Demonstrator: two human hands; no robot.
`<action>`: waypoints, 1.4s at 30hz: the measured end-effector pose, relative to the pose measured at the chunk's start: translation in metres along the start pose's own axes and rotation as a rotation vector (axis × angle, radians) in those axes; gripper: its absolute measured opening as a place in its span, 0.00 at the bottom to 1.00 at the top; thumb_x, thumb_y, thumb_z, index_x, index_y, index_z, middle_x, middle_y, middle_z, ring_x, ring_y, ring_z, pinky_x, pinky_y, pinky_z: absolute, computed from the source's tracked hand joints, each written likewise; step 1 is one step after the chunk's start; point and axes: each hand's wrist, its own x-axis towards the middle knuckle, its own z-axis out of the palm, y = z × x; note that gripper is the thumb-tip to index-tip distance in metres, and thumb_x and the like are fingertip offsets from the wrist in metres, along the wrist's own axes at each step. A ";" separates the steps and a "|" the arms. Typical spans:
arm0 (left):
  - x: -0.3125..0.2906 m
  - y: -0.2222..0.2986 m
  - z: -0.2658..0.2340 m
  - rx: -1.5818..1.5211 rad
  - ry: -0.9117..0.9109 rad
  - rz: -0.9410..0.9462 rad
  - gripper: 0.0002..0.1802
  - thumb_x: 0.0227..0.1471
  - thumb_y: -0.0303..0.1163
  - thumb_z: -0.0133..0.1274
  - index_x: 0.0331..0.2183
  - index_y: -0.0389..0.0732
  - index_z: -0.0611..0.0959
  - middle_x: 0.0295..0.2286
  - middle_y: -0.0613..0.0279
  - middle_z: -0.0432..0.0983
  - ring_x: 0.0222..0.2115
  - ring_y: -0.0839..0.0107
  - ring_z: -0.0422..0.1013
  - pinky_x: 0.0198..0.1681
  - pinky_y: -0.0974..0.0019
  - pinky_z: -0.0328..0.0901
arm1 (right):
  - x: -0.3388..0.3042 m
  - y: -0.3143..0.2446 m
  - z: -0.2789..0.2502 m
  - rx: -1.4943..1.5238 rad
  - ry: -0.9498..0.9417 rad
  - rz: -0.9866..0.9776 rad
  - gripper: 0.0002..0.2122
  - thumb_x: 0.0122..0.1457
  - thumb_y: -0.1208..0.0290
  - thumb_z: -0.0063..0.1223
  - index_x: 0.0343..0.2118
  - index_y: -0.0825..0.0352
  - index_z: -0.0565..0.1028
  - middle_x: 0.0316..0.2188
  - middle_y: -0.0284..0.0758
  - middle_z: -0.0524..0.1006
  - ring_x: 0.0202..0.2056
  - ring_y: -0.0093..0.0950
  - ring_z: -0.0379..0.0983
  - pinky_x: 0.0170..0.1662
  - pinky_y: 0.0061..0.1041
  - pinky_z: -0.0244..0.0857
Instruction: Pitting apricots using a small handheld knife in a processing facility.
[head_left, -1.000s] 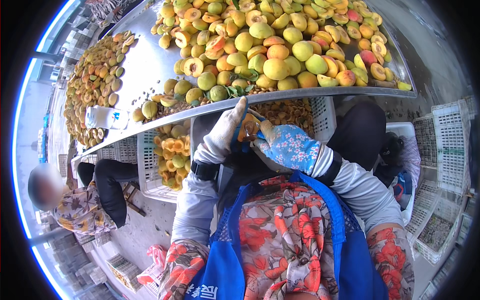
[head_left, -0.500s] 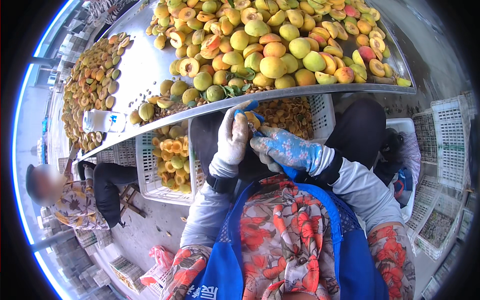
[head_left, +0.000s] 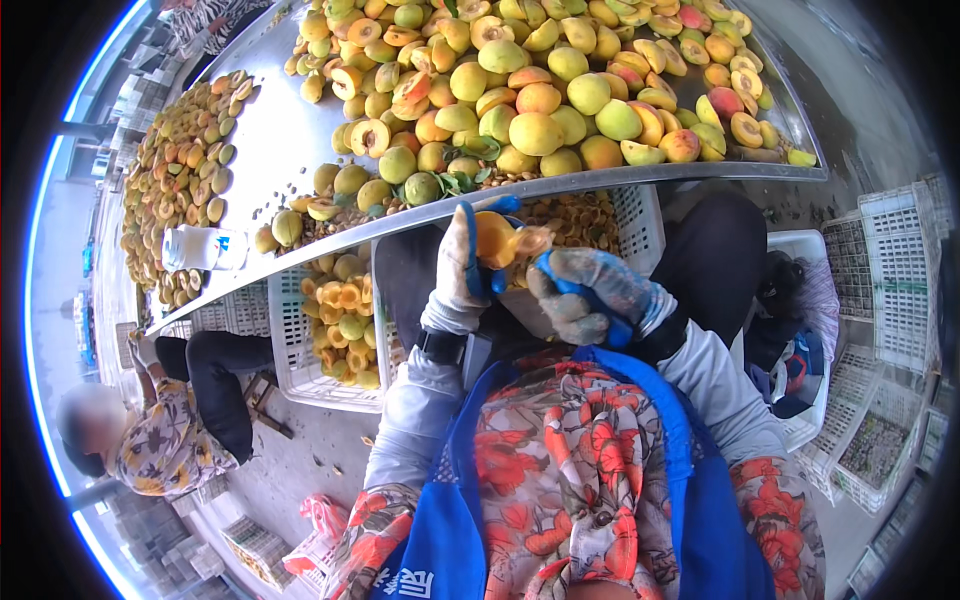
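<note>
My left hand [head_left: 460, 262], in a white glove with a blue palm, grips an orange-yellow peach half [head_left: 495, 240] just below the table's near edge. A blurred orange piece of flesh [head_left: 532, 241] shows between that half and my right hand. My right hand [head_left: 583, 292], in a blue-palmed, soiled glove, is turned with curled fingers near the fruit; what it holds, if anything, is hidden. Above both hands, whole and halved yellow peaches [head_left: 540, 133] are heaped on the metal table [head_left: 290, 130].
Below the table edge stand a white crate of peach halves [head_left: 283, 345] and another crate with cut pieces [head_left: 642, 230]. A white jar [head_left: 190, 247] rests near a second peach pile [head_left: 185, 170]. At left sits another person [head_left: 175, 440]; stacked crates [head_left: 900, 270] stand at right.
My right hand has rolled over and drawn slightly away from the left, baring the peach half and a blurred piece. The person at left has leaned lower.
</note>
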 end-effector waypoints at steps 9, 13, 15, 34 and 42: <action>-0.015 0.018 0.000 -0.008 0.028 -0.114 0.34 0.60 0.61 0.38 0.47 0.38 0.72 0.34 0.51 0.78 0.18 0.69 0.72 0.12 0.72 0.62 | 0.009 -0.007 -0.029 -1.216 0.831 -0.157 0.19 0.62 0.57 0.49 0.43 0.71 0.71 0.25 0.43 0.76 0.25 0.34 0.74 0.31 0.32 0.68; -0.013 0.012 -0.010 -0.111 0.089 -0.170 0.30 0.59 0.58 0.42 0.45 0.38 0.75 0.33 0.52 0.78 0.20 0.66 0.74 0.18 0.70 0.67 | 0.014 -0.001 -0.023 -0.974 0.693 -0.145 0.18 0.62 0.59 0.49 0.43 0.71 0.71 0.30 0.51 0.77 0.31 0.44 0.76 0.36 0.38 0.68; -0.010 0.007 -0.006 -0.096 0.110 -0.081 0.30 0.59 0.57 0.44 0.44 0.38 0.75 0.33 0.53 0.78 0.22 0.66 0.74 0.21 0.69 0.69 | 0.021 0.007 -0.030 -1.611 0.752 -0.259 0.16 0.62 0.60 0.48 0.41 0.71 0.71 0.32 0.54 0.76 0.35 0.52 0.74 0.38 0.43 0.67; -0.012 0.011 0.027 -0.236 0.191 0.088 0.18 0.59 0.36 0.51 0.46 0.35 0.72 0.38 0.52 0.71 0.37 0.60 0.75 0.41 0.58 0.74 | 0.043 0.032 -0.006 -1.475 0.615 -0.427 0.20 0.61 0.57 0.48 0.45 0.72 0.69 0.29 0.57 0.76 0.35 0.55 0.73 0.39 0.49 0.64; -0.012 0.008 0.038 -0.235 0.251 0.112 0.18 0.59 0.36 0.52 0.46 0.36 0.71 0.38 0.53 0.72 0.35 0.60 0.75 0.39 0.57 0.75 | 0.038 0.034 0.006 -0.518 0.424 -0.108 0.14 0.64 0.58 0.47 0.38 0.66 0.71 0.17 0.26 0.66 0.16 0.17 0.62 0.20 0.19 0.58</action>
